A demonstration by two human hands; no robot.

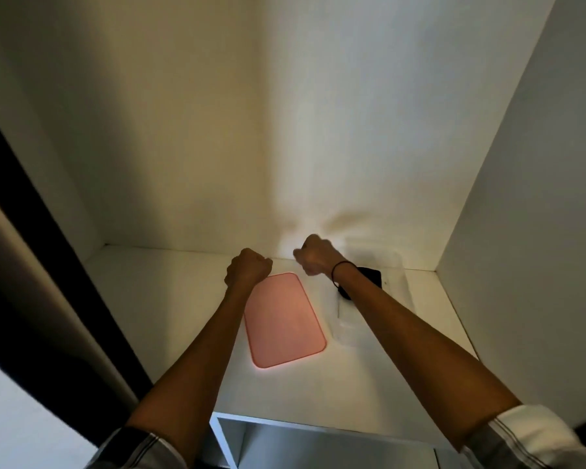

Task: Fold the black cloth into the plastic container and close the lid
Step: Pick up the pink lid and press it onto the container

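Observation:
A pink lid lies flat on the white shelf, in the middle. To its right stands a clear plastic container, with the black cloth inside it, partly hidden by my right forearm. My left hand hovers as a closed fist just beyond the lid's far left corner, holding nothing. My right hand is also a closed fist, raised near the back wall, left of the container. A dark band circles my right wrist.
White walls close the shelf in at the back and on the right. A dark upright panel runs along the left. Below the shelf's front edge is another white compartment.

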